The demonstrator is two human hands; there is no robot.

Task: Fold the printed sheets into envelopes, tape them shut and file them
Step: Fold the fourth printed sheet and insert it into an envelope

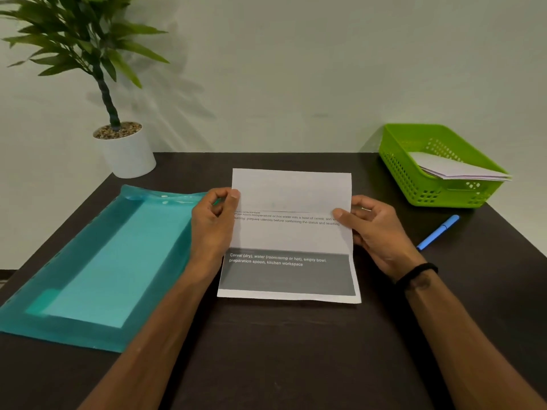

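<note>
A: We've got the printed sheet (291, 232) flat on the dark table (296, 365), dead centre, top flap folded down over the text. Left hand (211, 223) pinches the flap's left edge, thumb on top. Right hand (374, 229) has its thumb on the flap's right corner and fingers curled behind the sheet's right edge.

B: So both hands are clamped on paper. Risks?

A: First is skew. The flap edge looks roughly parallel to the print lines, but if we crease with one hand ahead of the other, the fold walks off square and the envelope won't close clean.

B: And the bottom third?

A: The grey printed band is loose, nothing pinning it. If we press the crease hard, we'd expect the sheet to slide on the table.

B: Clutter?

A: Teal folder (97, 261) touches the left wrist, so a wide sweep could nudge it. Blue pen (438, 232) lies well apart on the right. Green basket (414, 184) sits far right and holds folded sheets (453, 167) already.

B: Tape?

A: We can't see any in view. That stalls the sealing step.
</note>
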